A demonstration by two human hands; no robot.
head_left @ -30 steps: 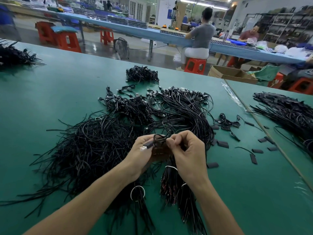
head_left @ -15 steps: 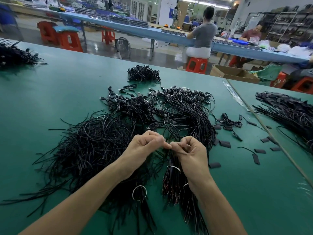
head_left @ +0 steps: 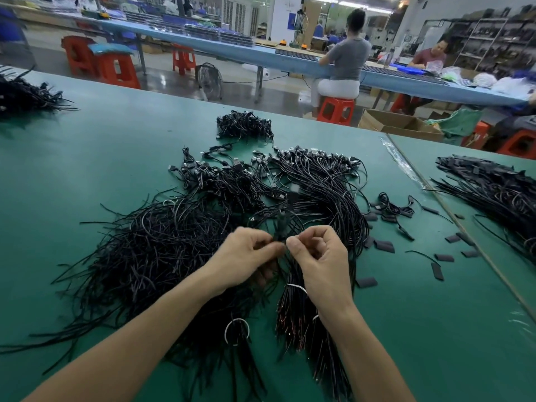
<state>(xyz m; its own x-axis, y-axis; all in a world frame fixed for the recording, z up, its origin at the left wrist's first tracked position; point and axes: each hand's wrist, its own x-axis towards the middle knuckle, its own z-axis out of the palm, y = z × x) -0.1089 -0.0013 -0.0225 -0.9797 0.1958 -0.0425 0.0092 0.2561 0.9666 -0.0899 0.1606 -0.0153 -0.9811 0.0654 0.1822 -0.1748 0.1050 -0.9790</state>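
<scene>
Workshop interior: green bench (head_left: 87, 146), long blue bench (head_left: 261, 53) behind, red stools (head_left: 336, 110), glossy floor (head_left: 174, 82), shelving (head_left: 478, 44) at right, ceiling lights (head_left: 348, 2).

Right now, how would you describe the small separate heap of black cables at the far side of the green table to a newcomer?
Start at the green-topped work table and its big central sprawl of black cables. Just beyond it, toward the far edge, sits a small compact heap of black cables, alone on bare green, apart from every other pile.

1. The small black cable piece (head_left: 280, 232) pinched between the left hand (head_left: 246, 258) and the right hand (head_left: 319, 256) is motion-blurred.
2. The frame's left edge cuts off a far black wire heap (head_left: 26, 94).
</scene>
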